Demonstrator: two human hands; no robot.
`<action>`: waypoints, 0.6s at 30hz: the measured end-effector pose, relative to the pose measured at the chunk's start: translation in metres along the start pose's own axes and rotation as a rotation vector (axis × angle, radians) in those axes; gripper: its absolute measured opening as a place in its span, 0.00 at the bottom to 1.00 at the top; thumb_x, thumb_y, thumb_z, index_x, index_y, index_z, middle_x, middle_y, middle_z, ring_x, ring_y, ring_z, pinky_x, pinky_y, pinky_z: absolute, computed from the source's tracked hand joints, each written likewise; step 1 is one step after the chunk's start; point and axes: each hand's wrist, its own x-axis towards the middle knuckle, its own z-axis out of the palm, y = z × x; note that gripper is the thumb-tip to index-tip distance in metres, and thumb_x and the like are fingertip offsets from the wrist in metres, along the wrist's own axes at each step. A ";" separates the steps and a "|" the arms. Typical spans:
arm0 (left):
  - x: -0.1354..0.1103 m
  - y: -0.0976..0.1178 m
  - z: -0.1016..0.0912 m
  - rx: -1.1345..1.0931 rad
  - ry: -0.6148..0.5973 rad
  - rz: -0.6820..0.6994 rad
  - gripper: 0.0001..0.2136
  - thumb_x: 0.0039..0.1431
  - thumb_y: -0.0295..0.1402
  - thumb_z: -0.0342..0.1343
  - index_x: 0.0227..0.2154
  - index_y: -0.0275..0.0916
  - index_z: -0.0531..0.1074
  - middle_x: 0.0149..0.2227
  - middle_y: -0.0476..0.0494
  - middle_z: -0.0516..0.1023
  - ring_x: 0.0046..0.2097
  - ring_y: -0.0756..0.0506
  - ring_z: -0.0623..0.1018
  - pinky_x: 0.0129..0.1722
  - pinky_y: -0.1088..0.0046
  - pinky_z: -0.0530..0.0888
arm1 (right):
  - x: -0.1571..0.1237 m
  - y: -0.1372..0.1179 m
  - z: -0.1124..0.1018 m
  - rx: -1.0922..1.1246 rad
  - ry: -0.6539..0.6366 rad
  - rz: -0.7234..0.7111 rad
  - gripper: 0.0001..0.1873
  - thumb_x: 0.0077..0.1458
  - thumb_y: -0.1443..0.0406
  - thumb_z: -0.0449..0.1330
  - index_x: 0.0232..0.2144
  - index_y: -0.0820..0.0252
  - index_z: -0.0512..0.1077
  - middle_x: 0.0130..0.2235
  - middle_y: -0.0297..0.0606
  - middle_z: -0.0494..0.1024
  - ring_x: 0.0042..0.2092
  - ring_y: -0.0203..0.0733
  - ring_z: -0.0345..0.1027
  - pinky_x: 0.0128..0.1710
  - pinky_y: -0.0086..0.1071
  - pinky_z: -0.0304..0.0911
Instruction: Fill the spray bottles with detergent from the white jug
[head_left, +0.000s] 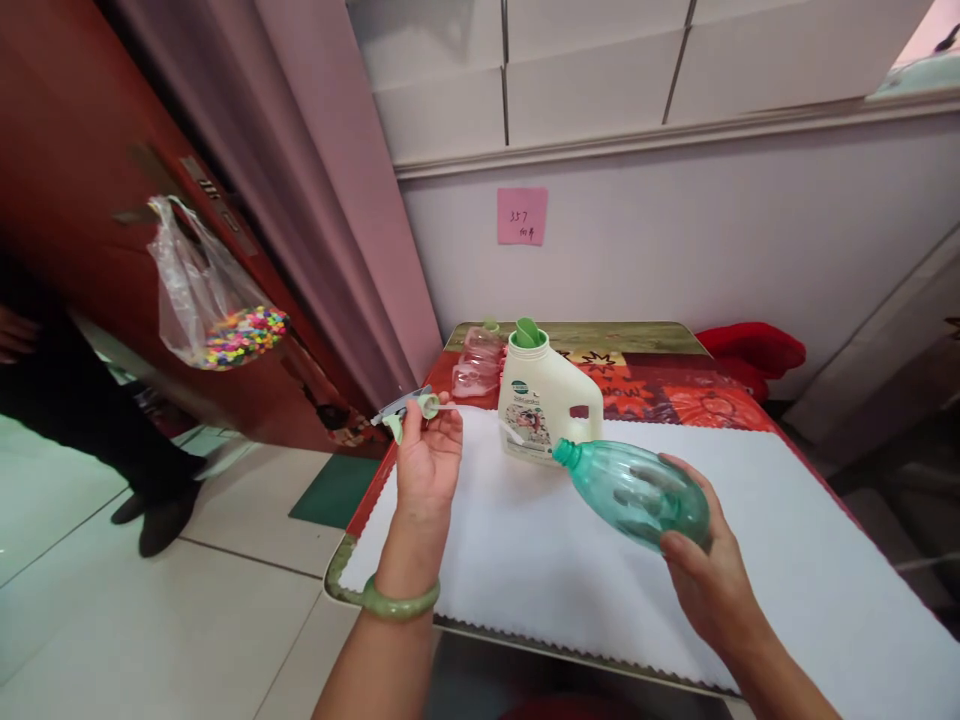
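Observation:
My left hand (427, 460), with a green bangle on its wrist, grips a spray trigger head (429, 405) by its collar. Its thin pale dip tube points right, toward the jug. In my right hand (716, 575) lies a clear green spray bottle (637, 490), tilted on its side above the table. The bottle's uncapped neck faces left, and I see no liquid in it for certain. Behind the bottle stands a cream detergent jug (529, 405) upright on the white mat. A green cup-like piece (527, 333) sits in the jug's mouth.
A clear pinkish bottle (480, 360) is at the back left of the table, on the red patterned cover (637, 375). The white mat (510, 570) spans the front. A bag of colourful beads (217, 320) hangs from the door handle. A person in dark trousers (97, 420) stands at left.

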 end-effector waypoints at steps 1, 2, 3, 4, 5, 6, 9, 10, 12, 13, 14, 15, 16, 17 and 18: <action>-0.003 -0.003 0.003 0.008 0.008 0.008 0.13 0.71 0.34 0.47 0.34 0.33 0.73 0.31 0.42 0.82 0.31 0.51 0.81 0.33 0.77 0.79 | -0.007 0.002 0.002 0.015 0.010 -0.021 0.43 0.47 0.53 0.70 0.63 0.46 0.60 0.58 0.44 0.70 0.52 0.50 0.71 0.47 0.42 0.73; -0.007 -0.007 0.006 0.016 0.017 0.011 0.13 0.71 0.34 0.47 0.34 0.33 0.73 0.31 0.42 0.82 0.31 0.51 0.81 0.33 0.77 0.79 | -0.013 0.002 0.003 0.033 0.010 -0.038 0.43 0.47 0.53 0.71 0.63 0.46 0.60 0.58 0.44 0.70 0.52 0.50 0.72 0.47 0.41 0.73; -0.011 -0.010 0.009 0.024 0.023 0.013 0.13 0.71 0.34 0.48 0.34 0.33 0.73 0.31 0.42 0.82 0.30 0.52 0.81 0.32 0.77 0.79 | -0.016 0.001 0.005 0.047 0.003 -0.050 0.44 0.46 0.54 0.72 0.63 0.45 0.60 0.58 0.43 0.70 0.52 0.50 0.72 0.47 0.41 0.73; -0.015 -0.013 0.012 0.032 0.025 0.012 0.13 0.71 0.33 0.48 0.34 0.33 0.73 0.31 0.42 0.82 0.30 0.52 0.80 0.32 0.77 0.79 | -0.018 -0.001 0.006 0.058 -0.005 -0.058 0.44 0.45 0.55 0.73 0.62 0.44 0.61 0.57 0.43 0.71 0.52 0.50 0.72 0.47 0.41 0.73; -0.019 -0.016 0.014 0.042 0.027 0.009 0.12 0.71 0.33 0.48 0.34 0.33 0.73 0.30 0.42 0.82 0.29 0.52 0.80 0.32 0.77 0.79 | -0.019 -0.003 0.008 0.068 -0.012 -0.061 0.44 0.44 0.56 0.74 0.61 0.44 0.61 0.57 0.43 0.71 0.52 0.50 0.73 0.47 0.41 0.74; -0.023 -0.019 0.017 0.055 0.033 0.008 0.12 0.70 0.33 0.49 0.35 0.33 0.74 0.30 0.42 0.82 0.29 0.52 0.80 0.32 0.77 0.79 | -0.018 -0.005 0.008 0.075 -0.012 -0.062 0.44 0.43 0.57 0.74 0.60 0.43 0.61 0.56 0.42 0.71 0.52 0.50 0.73 0.47 0.42 0.74; -0.035 -0.029 0.022 0.111 0.051 0.010 0.10 0.69 0.32 0.51 0.35 0.33 0.74 0.31 0.42 0.82 0.29 0.52 0.80 0.31 0.76 0.78 | -0.016 -0.006 0.012 0.045 0.009 -0.063 0.45 0.42 0.58 0.75 0.60 0.45 0.62 0.56 0.43 0.71 0.52 0.50 0.73 0.46 0.41 0.74; -0.040 -0.033 0.024 0.131 0.049 0.005 0.10 0.69 0.32 0.52 0.36 0.33 0.75 0.32 0.42 0.82 0.29 0.51 0.80 0.31 0.75 0.78 | -0.016 -0.006 0.015 0.028 0.011 -0.066 0.45 0.41 0.58 0.76 0.60 0.45 0.62 0.56 0.44 0.70 0.52 0.50 0.73 0.46 0.40 0.74; -0.051 -0.044 0.025 0.160 0.018 -0.011 0.08 0.67 0.32 0.54 0.37 0.33 0.75 0.33 0.42 0.82 0.30 0.50 0.80 0.33 0.73 0.78 | -0.015 -0.004 0.023 0.004 0.019 -0.086 0.47 0.39 0.59 0.77 0.60 0.45 0.61 0.58 0.44 0.69 0.52 0.50 0.73 0.46 0.40 0.74; -0.058 -0.051 0.025 0.169 -0.012 -0.019 0.07 0.65 0.32 0.56 0.38 0.33 0.75 0.33 0.41 0.82 0.32 0.49 0.81 0.35 0.72 0.78 | -0.015 -0.003 0.028 -0.003 0.031 -0.106 0.47 0.39 0.58 0.77 0.60 0.46 0.61 0.58 0.45 0.68 0.52 0.51 0.72 0.46 0.41 0.74; -0.064 -0.057 0.025 0.176 -0.050 -0.026 0.07 0.64 0.32 0.59 0.39 0.34 0.76 0.34 0.42 0.82 0.34 0.48 0.81 0.38 0.71 0.78 | -0.015 -0.003 0.034 -0.012 0.049 -0.135 0.47 0.39 0.58 0.77 0.59 0.46 0.61 0.59 0.45 0.68 0.53 0.51 0.72 0.46 0.41 0.74; -0.070 -0.062 0.025 0.182 -0.094 -0.033 0.08 0.62 0.33 0.61 0.39 0.34 0.76 0.35 0.42 0.82 0.36 0.47 0.82 0.41 0.70 0.78 | -0.016 -0.003 0.039 -0.028 0.071 -0.175 0.47 0.39 0.58 0.77 0.59 0.46 0.61 0.59 0.45 0.67 0.54 0.51 0.71 0.46 0.41 0.74; -0.076 -0.067 0.025 0.185 -0.139 -0.044 0.09 0.60 0.35 0.62 0.40 0.35 0.77 0.35 0.42 0.83 0.38 0.47 0.82 0.45 0.69 0.77 | -0.016 -0.003 0.043 -0.053 0.090 -0.223 0.47 0.40 0.58 0.77 0.59 0.47 0.61 0.60 0.45 0.66 0.55 0.52 0.70 0.47 0.42 0.74; -0.081 -0.070 0.025 0.189 -0.178 -0.062 0.11 0.59 0.37 0.63 0.40 0.35 0.77 0.35 0.42 0.83 0.40 0.47 0.82 0.49 0.69 0.75 | -0.016 -0.002 0.047 -0.084 0.103 -0.277 0.46 0.40 0.58 0.77 0.59 0.47 0.61 0.60 0.45 0.66 0.56 0.52 0.69 0.48 0.43 0.74; -0.085 -0.072 0.025 0.192 -0.205 -0.087 0.12 0.58 0.38 0.64 0.40 0.35 0.77 0.36 0.42 0.83 0.41 0.46 0.82 0.51 0.68 0.74 | -0.016 -0.002 0.049 -0.118 0.109 -0.337 0.46 0.40 0.58 0.76 0.59 0.48 0.61 0.61 0.46 0.65 0.58 0.53 0.67 0.49 0.45 0.73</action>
